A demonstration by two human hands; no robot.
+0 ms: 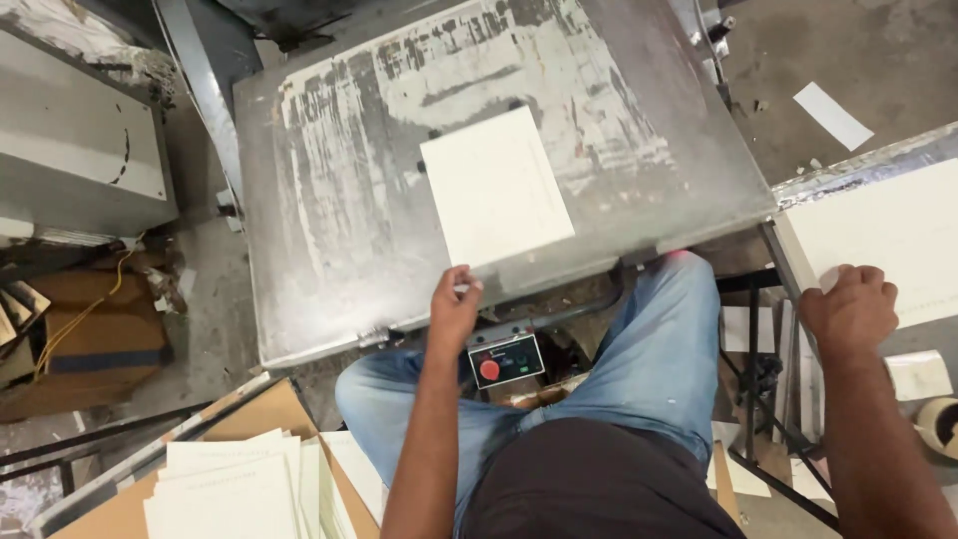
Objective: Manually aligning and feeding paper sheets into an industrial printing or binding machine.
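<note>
Sheet (496,187) of white card lies on the worn metal tabletop (329,220), long axis running near to far, tilted slightly. Left hand (454,304) pinches its near-left corner, fingers closed on the edge. Right hand (850,307) rests well apart to the right, fingers curled on the near-left corner of a white stack (898,235). More sheets (235,489) lie near-left.

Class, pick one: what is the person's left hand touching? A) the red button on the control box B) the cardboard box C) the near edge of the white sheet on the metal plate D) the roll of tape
C: the left hand pinches the near edge of the white sheet lying on the metal plate, above the control box.
</note>
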